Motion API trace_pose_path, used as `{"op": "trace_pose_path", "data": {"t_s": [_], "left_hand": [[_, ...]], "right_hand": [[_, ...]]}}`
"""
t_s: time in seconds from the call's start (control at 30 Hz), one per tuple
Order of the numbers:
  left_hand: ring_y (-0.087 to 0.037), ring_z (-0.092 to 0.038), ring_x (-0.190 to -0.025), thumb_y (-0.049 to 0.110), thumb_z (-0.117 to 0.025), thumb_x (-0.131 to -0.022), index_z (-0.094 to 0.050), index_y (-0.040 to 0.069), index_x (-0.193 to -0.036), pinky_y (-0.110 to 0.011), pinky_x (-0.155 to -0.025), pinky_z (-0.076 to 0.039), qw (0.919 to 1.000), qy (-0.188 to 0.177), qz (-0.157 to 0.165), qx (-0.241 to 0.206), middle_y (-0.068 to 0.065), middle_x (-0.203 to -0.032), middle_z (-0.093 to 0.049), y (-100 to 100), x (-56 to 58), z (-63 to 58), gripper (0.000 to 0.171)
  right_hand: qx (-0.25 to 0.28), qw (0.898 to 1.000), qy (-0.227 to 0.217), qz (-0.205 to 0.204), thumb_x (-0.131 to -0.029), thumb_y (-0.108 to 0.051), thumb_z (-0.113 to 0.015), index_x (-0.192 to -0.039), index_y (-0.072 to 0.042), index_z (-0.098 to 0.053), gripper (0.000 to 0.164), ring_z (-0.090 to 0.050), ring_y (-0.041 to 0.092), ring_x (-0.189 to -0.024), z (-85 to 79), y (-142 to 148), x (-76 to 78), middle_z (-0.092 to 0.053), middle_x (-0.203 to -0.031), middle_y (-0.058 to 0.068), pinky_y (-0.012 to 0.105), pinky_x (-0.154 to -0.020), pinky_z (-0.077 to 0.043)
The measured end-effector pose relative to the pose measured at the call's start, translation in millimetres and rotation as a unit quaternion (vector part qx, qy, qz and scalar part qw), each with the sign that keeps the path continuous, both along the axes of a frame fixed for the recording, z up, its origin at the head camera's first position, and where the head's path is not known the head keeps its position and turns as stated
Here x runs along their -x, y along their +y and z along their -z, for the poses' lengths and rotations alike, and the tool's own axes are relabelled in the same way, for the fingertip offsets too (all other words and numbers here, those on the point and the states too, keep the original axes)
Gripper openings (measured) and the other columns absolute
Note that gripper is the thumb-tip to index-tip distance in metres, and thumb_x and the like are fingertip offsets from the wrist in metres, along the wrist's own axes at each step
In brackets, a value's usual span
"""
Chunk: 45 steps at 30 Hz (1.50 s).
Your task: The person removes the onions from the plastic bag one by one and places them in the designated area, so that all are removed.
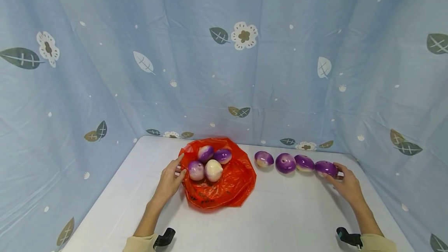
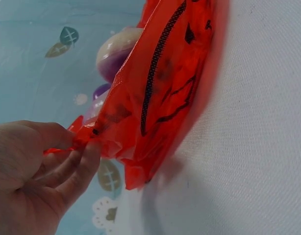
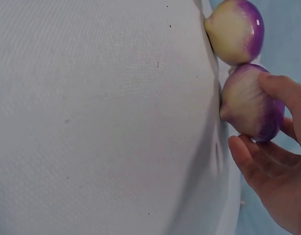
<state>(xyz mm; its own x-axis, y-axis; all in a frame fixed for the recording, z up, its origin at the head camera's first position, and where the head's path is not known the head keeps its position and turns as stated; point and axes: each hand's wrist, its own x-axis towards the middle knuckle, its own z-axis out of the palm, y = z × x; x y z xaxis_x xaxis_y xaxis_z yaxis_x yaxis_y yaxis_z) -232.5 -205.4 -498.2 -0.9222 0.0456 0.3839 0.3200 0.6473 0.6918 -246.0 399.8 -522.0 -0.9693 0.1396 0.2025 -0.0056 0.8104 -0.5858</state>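
Note:
A red plastic bag (image 1: pixel 231 186) lies spread on the table, its rim raised on the left. Several glossy purple-and-white turnips (image 1: pixel 213 170) are bunched in its left part. My left hand (image 1: pixel 169 180) pinches the bag's left rim between thumb and fingers, and in the left wrist view the film (image 2: pixel 140 107) stretches away from that grip. To the right of the bag, more turnips (image 1: pixel 285 163) form a row. At the row's right end my right hand (image 1: pixel 346 184) holds the last turnip (image 3: pixel 251 103), thumb on one side and fingers on the other, beside its neighbour (image 3: pixel 234 32).
A white cloth-covered table (image 1: pixel 280 217) carries everything. Behind it and along both sides hangs a blue curtain (image 1: pixel 196 77) printed with leaves and flowers. Black camera mounts (image 1: pixel 165 237) sit at both wrists near the front.

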Motion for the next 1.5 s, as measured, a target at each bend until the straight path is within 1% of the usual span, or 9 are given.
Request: {"op": "trace_pose_path", "data": {"t_s": [0.1,0.3,0.37,0.53,0.93,1.1,1.17,1.33,1.5], "left_hand": [[-0.023,-0.068,-0.084,-0.003,-0.067,-0.087,-0.047,0.003,-0.144,-0.031,-0.069,-0.062,1.0,-0.004,-0.002,0.001,-0.016,-0.105,-0.064,-0.2,0.0,0.8,0.061],[-0.024,-0.068,-0.083,-0.003,-0.067,-0.087,-0.047,0.003,-0.144,-0.032,-0.069,-0.062,1.0,-0.002,-0.004,0.001,-0.017,-0.105,-0.064,-0.3,0.0,1.4,0.061],[-0.025,-0.068,-0.083,-0.003,-0.067,-0.087,-0.047,0.003,-0.144,-0.032,-0.069,-0.062,1.0,0.0,-0.004,0.001,-0.017,-0.104,-0.064,-0.3,0.1,1.3,0.061],[-0.024,-0.068,-0.084,-0.003,-0.067,-0.087,-0.047,0.004,-0.145,-0.032,-0.069,-0.062,1.0,-0.003,-0.004,0.004,-0.016,-0.105,-0.064,-0.4,0.6,1.6,0.061],[-0.024,-0.068,-0.085,-0.002,-0.068,-0.087,-0.046,0.002,-0.144,-0.032,-0.07,-0.062,0.9999,-0.007,-0.004,0.007,-0.017,-0.106,-0.064,0.5,-0.1,1.2,0.061],[-0.024,-0.068,-0.083,-0.003,-0.067,-0.087,-0.047,0.001,-0.143,-0.031,-0.068,-0.062,1.0,0.003,-0.001,0.006,-0.018,-0.104,-0.064,0.7,-0.3,1.0,0.06],[-0.025,-0.068,-0.082,-0.004,-0.067,-0.087,-0.047,0.001,-0.143,-0.031,-0.067,-0.062,1.0,0.005,-0.001,0.006,-0.018,-0.104,-0.064,0.7,-0.3,1.1,0.06],[-0.024,-0.068,-0.082,-0.003,-0.068,-0.087,-0.047,0.001,-0.143,-0.03,-0.067,-0.062,0.9999,0.009,-0.001,0.006,-0.018,-0.106,-0.064,0.6,0.2,2.0,0.06],[-0.024,-0.068,-0.082,-0.003,-0.068,-0.086,-0.048,0.001,-0.143,-0.03,-0.067,-0.062,0.9998,0.015,-0.004,0.009,-0.018,-0.106,-0.065,0.8,0.4,3.2,0.06]], "right_hand": [[0.005,1.0,-0.007,0.004,-0.09,-0.036,-0.07,-0.141,0.01,-0.038,0.076,-0.06,0.047,-0.1,0.6,0.4,1.0,-0.048,-0.128,0.037,0.015,-0.057,-0.052],[0.008,1.0,-0.025,0.007,-0.091,-0.041,-0.067,-0.143,0.01,-0.035,0.079,-0.059,0.048,-0.103,1.4,0.4,1.5,-0.047,-0.129,0.038,0.028,-0.06,-0.059],[0.007,1.0,-0.027,0.006,-0.091,-0.04,-0.066,-0.143,0.01,-0.034,0.079,-0.06,0.048,-0.103,1.7,0.9,1.4,-0.047,-0.128,0.038,0.027,-0.059,-0.058],[0.013,0.999,-0.031,0.009,-0.091,-0.041,-0.067,-0.144,0.009,-0.034,0.08,-0.061,0.048,-0.102,2.0,1.3,0.3,-0.047,-0.129,0.038,0.018,-0.056,-0.053],[0.025,0.999,-0.028,0.003,-0.092,-0.04,-0.066,-0.145,0.008,-0.033,0.079,-0.06,0.053,-0.106,-9.6,-0.9,-7.5,-0.044,-0.132,0.04,0.025,-0.055,-0.058],[0.006,1.0,-0.015,0.006,-0.092,-0.039,-0.067,-0.144,0.008,-0.036,0.076,-0.062,0.052,-0.104,-13.0,-0.4,-9.1,-0.046,-0.131,0.04,0.039,-0.064,-0.06],[0.0,1.0,-0.007,0.006,-0.091,-0.038,-0.067,-0.142,0.008,-0.039,0.074,-0.063,0.051,-0.102,-13.9,-0.1,-9.7,-0.048,-0.129,0.04,0.041,-0.066,-0.059],[-0.007,1.0,0.012,0.004,-0.091,-0.036,-0.068,-0.14,0.007,-0.042,0.07,-0.064,0.051,-0.1,-15.7,-0.4,-11.1,-0.049,-0.129,0.039,0.04,-0.063,-0.059],[-0.008,1.0,0.022,0.004,-0.092,-0.037,-0.066,-0.14,0.006,-0.043,0.068,-0.063,0.051,-0.1,-18.1,-2.5,-12.8,-0.048,-0.13,0.038,0.051,-0.067,-0.059]]}}
